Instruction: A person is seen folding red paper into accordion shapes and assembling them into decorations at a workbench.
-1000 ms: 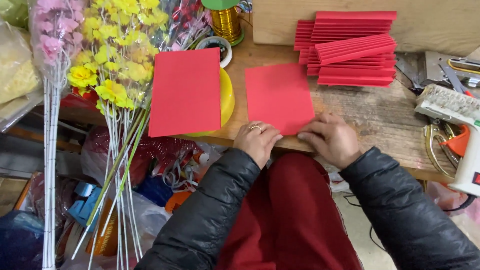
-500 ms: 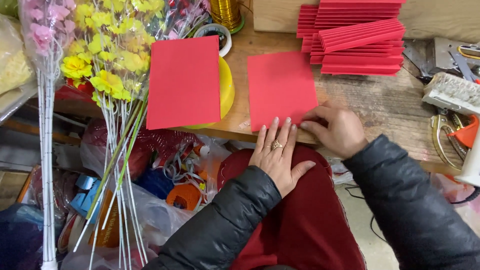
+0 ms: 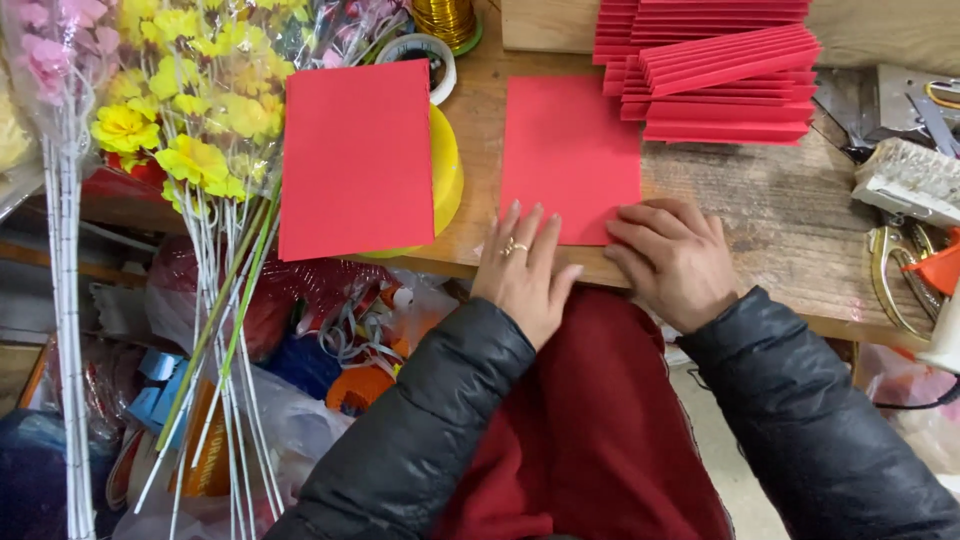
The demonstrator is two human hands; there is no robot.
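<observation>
A red paper sheet lies flat on the wooden table. My left hand rests flat, fingers together, on the sheet's near edge, a ring on one finger. My right hand presses its fingertips on the near right corner of the same sheet. A second red sheet lies to the left over a yellow dish. A stack of pleated red papers sits at the back of the table.
Yellow and pink artificial flowers on long stems stand at the left. A gold wire spool and a tape roll sit at the back. Scissors, a brush and a glue gun lie at the right edge. Bags clutter the floor.
My left hand opened from a curled pose and slid flat along the sheet's near edge. The right hand stayed at the near right corner. The view moved closer.
</observation>
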